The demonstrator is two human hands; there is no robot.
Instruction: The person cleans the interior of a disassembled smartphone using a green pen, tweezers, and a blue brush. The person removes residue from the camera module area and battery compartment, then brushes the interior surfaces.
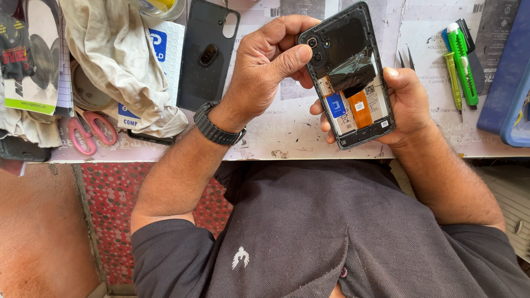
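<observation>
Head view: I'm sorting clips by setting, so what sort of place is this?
Probably a phone repair bench. Both hands hold an opened smartphone with its battery and flex cable exposed; a green precision screwdriver, tweezers and a black phone back cover lie on the worktable.

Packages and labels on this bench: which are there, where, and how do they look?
Opened phone, in both hands: blue square sticker, white coded labels beside an orange strip.
White-and-blue box, under the beige cloth, upper left.
Printed card, far left: dark picture, green-white bottom band.
</observation>
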